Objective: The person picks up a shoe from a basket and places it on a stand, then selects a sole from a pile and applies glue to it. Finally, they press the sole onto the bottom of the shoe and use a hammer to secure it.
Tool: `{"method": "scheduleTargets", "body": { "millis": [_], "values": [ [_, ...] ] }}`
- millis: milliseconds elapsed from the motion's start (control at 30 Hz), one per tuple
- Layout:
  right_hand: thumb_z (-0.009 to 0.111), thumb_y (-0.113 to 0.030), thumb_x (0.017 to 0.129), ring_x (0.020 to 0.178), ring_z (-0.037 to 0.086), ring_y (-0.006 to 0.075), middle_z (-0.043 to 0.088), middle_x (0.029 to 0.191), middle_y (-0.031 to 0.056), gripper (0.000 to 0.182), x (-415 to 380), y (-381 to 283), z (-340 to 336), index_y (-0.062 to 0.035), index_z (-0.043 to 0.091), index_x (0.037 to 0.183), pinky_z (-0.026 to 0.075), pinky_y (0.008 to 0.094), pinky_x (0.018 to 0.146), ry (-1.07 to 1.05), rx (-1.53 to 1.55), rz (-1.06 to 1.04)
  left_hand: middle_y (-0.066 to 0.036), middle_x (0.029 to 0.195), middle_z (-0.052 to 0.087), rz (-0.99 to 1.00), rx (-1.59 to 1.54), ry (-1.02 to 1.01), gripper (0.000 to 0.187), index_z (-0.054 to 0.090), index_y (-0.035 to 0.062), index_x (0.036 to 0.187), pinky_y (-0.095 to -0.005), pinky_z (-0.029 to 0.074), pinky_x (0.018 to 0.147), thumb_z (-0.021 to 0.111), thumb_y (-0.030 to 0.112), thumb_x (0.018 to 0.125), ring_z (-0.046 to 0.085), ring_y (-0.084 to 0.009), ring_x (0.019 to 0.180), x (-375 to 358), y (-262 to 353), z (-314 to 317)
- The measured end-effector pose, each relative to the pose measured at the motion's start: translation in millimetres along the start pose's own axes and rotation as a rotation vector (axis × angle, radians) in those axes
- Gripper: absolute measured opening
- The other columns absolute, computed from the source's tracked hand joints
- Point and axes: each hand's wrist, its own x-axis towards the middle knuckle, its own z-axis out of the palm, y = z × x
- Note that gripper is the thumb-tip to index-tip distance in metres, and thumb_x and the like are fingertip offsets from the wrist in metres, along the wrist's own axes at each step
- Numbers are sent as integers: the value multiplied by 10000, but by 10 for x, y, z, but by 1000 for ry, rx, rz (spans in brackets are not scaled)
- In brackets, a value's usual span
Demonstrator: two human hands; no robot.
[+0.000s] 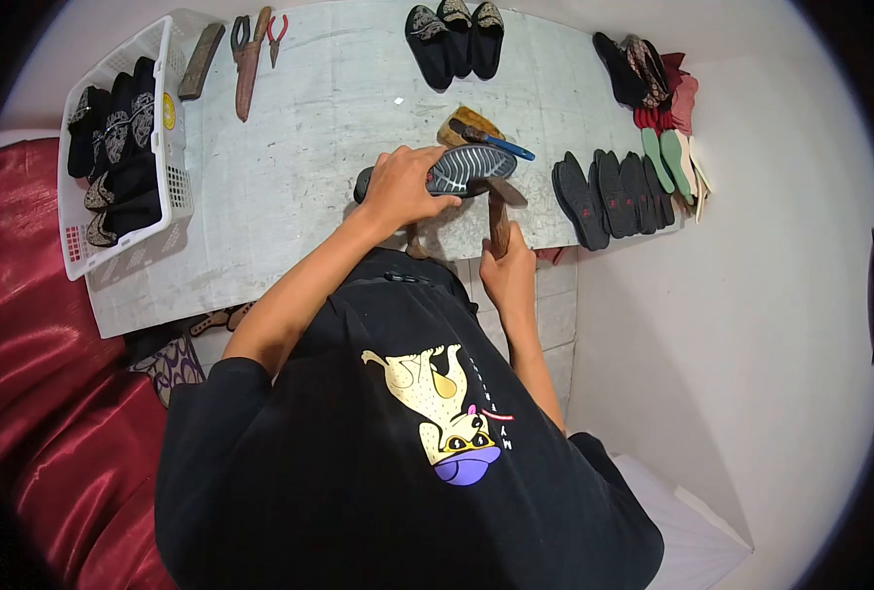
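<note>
A dark shoe (473, 169) with a ridged, grey-striped sole facing up lies at the table's front part. My left hand (406, 186) is wrapped over the middle of the shoe, gripping it. My right hand (509, 267) is closed around the wooden handle of a hammer (499, 218). The hammer's dark head is at the lower right edge of the sole; whether it touches cannot be made out. Just behind the shoe, a blue-handled brush (506, 145) rests on a yellowish block (453, 128).
The pale table (299, 157) bears a white basket (175, 147) of shoes at left, pliers (276, 41) and a sheathed tool (248, 79) at the back left, black shoes (429, 49) at the back, and several dark soles (581, 202) at the right edge.
</note>
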Motion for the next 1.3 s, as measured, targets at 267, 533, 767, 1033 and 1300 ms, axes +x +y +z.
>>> {"method": "scheduleTargets", "body": {
  "millis": [267, 533, 767, 1033, 1300],
  "values": [
    [702, -35, 858, 803, 617, 531, 616, 788, 300, 187, 85, -45, -128, 27, 554, 955, 509, 464, 689, -62, -53, 32, -66, 1250, 751, 67, 29, 50, 703, 760, 175, 1263, -470, 408, 1088, 873, 569, 691, 695, -276, 1123, -242, -368, -182],
    [715, -49, 857, 710, 577, 450, 606, 775, 260, 195, 81, -50, -126, 27, 559, 947, 504, 437, 690, -72, -19, 64, -131, 1324, 696, 19, -320, 18, 728, 693, 101, 1361, -407, 533, 1036, 942, 294, 705, 682, -321, 1195, -456, -547, -245],
    [746, -80, 892, 691, 690, 322, 682, 784, 231, 192, 35, -200, -172, 46, 637, 987, 530, 368, 690, 229, 250, -8, -126, 1375, 658, 41, -323, 23, 690, 675, 82, 1380, -401, 537, 1023, 914, 257, 756, 672, -305, 1210, -498, -565, -224],
    [679, -39, 894, 865, 712, 481, 695, 866, 302, 156, -76, -232, -51, 24, 605, 1016, 546, 435, 693, 10, 69, 30, -107, 1282, 667, 35, -334, 34, 657, 683, 77, 1362, -382, 540, 977, 905, 242, 766, 678, -305, 1152, -473, -573, -243],
    [682, -67, 887, 775, 595, 551, 639, 775, 289, 168, -95, -205, 35, 18, 579, 988, 515, 443, 678, 20, 58, 17, -104, 1280, 668, 33, -354, 5, 635, 694, 87, 1349, -401, 540, 995, 897, 210, 759, 668, -319, 1163, -459, -534, -287]
  ]
}}
